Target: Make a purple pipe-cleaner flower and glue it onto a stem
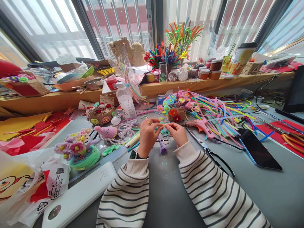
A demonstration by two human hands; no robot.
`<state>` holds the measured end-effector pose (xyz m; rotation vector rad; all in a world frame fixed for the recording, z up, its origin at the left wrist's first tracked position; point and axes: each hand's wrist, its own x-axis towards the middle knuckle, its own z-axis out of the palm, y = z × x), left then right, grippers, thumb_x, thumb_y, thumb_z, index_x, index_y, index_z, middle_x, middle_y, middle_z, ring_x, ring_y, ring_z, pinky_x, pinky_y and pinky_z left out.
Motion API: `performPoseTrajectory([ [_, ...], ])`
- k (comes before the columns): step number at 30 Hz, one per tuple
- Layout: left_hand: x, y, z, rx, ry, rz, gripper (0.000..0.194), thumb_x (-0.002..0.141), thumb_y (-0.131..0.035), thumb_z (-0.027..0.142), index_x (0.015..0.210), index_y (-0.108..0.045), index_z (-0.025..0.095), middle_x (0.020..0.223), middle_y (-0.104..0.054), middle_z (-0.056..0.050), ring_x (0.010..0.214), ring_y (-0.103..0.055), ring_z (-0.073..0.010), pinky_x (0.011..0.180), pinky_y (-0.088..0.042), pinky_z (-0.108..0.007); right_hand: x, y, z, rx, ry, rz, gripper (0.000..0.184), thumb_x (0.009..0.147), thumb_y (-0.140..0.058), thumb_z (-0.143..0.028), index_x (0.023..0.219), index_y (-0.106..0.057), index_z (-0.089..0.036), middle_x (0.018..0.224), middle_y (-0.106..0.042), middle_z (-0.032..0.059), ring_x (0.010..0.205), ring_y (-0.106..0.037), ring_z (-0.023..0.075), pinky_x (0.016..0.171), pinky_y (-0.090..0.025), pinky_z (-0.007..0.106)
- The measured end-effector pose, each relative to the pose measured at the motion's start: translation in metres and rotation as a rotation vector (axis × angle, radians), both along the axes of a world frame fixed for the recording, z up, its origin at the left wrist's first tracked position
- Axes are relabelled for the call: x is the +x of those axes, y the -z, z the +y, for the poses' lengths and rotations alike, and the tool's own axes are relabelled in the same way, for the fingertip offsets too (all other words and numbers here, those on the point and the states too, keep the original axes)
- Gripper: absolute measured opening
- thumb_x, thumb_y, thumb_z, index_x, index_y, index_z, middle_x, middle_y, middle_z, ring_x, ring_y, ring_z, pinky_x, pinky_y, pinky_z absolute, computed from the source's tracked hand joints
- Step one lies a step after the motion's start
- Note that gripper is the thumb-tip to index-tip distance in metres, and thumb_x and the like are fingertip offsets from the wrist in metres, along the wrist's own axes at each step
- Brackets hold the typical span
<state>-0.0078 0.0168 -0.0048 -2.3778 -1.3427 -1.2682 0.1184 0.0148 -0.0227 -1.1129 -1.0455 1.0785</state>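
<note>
Above the middle of the grey table, my left hand (148,137) and my right hand (178,132) meet fingertip to fingertip. Both pinch a small yellow piece (163,125), perhaps a bit of pipe cleaner; most of it is hidden by the fingers. Just below them lies a purple fuzzy pompom-like piece (163,150) on a thin purple stem. Small scissors (165,139) rest on the table between my hands. To the right of my right hand are a pink glue gun (203,125) and large black-handled scissors (209,152).
Loose pipe cleaners (220,110) heap at the back right, beside a flower basket (177,114). A phone (258,148) lies right. On the left are a white power bank (83,196), a green flower pot (86,158) and a clear bottle (126,104). A crowded ledge (204,80) runs behind.
</note>
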Motion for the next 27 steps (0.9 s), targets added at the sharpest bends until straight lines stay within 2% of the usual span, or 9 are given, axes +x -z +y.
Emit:
performPoseTrajectory([
  [13,0.0008,0.0019,0.0008,0.061,-0.01,0.054,0.014,0.073,-0.052,0.028,0.073,-0.064,0.021,0.083,-0.061,-0.003,0.079,-0.05,-0.0166,0.078,-0.036,-0.034,0.0003,-0.0001,-0.0004,0.004,0.021,-0.07,0.027,0.058,-0.06,-0.038,0.069,-0.06,-0.012,0.056,-0.053,-0.0012,0.048,-0.042,0.0075,0.045,-0.031,0.021],
  [19,0.0012,0.0015,0.0,0.065,-0.005,0.075,0.015,0.075,-0.05,0.027,0.07,-0.063,0.021,0.084,-0.061,-0.003,0.079,-0.049,-0.0162,0.08,-0.035,-0.035,0.0002,0.0012,0.001,0.035,0.039,-0.088,0.025,0.059,-0.06,-0.035,0.068,-0.06,-0.012,0.061,-0.057,0.0011,0.055,-0.048,0.0096,0.053,-0.038,0.022],
  [27,0.0005,0.0015,-0.0002,0.04,0.007,0.077,0.015,0.075,-0.049,0.026,0.07,-0.063,0.022,0.085,-0.061,-0.002,0.079,-0.05,-0.0165,0.082,-0.035,-0.035,-0.0003,0.0054,0.0029,0.058,0.049,-0.094,0.024,0.058,-0.06,-0.036,0.065,-0.06,-0.013,0.062,-0.059,0.0014,0.058,-0.051,0.0112,0.059,-0.041,0.024],
])
